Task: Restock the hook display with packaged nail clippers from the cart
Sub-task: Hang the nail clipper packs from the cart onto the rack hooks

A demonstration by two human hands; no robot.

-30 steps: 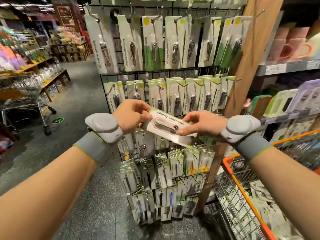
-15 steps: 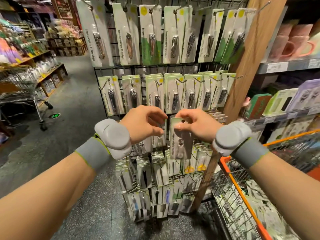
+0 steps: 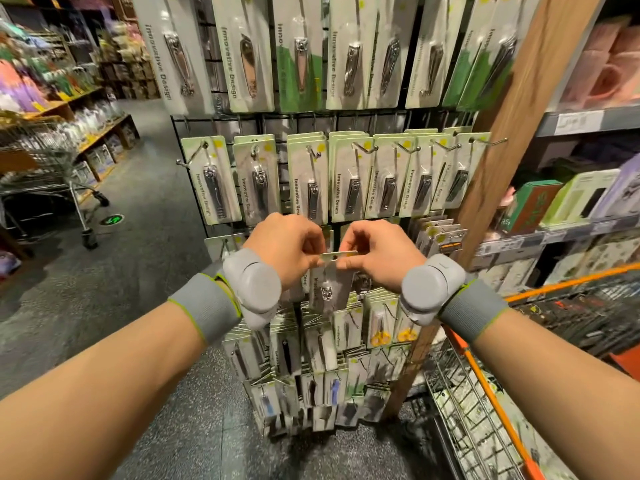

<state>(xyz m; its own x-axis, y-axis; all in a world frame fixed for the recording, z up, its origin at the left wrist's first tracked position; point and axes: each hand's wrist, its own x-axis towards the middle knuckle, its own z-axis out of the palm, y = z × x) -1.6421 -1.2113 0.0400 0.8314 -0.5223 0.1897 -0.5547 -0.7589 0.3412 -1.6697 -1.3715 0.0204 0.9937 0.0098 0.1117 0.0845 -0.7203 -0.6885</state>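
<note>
Holding a packaged nail clipper [image 3: 331,282] upright between both hands, you have it at the third row of the hook display [image 3: 311,126]. Your left hand [image 3: 287,252] pinches the card's top left corner, fingers curled over it; your right hand [image 3: 374,254] pinches the top right corner, so each grip is closed on the package. The card's hang hole sits between your fingertips (the clipper itself hangs below, over the lower packs). Whether the hole is already on a hook you probably cannot tell from this angle, since your fingers cover that spot. Low on your right, the orange-rimmed cart [image 3: 485,372] holds more packs. Just beyond your hands hangs the row of green-backed clippers [image 3: 353,181], with a taller row [image 3: 304,53] above. A wooden post [image 3: 512,133] stands right of the display.
</note>
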